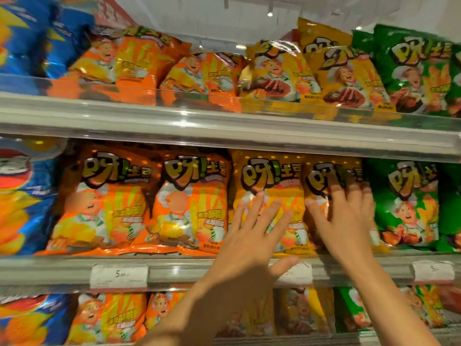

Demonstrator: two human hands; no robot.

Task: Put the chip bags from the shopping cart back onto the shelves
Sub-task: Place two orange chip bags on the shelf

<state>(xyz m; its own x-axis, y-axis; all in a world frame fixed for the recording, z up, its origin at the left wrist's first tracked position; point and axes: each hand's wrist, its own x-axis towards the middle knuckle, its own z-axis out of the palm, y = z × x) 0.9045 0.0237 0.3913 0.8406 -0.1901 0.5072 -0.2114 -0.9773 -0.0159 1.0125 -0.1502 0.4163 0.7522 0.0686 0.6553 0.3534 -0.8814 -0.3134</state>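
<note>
Left hand lies flat, fingers spread, on a yellow chip bag standing on the middle shelf. Right hand, fingers straight, presses the neighbouring yellow bag to its right; neither grasps anything

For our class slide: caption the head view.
Both open hands, left hand and right hand, press yellow chip bags upright on the middle shelf.

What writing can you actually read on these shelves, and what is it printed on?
"呀!土豆": big logo on the orange chip bag, yellow chip bag and green chip bag.
"5": left price tag; the rest is blurred.
Small print on the bags and the other tags: unreadable.
</note>
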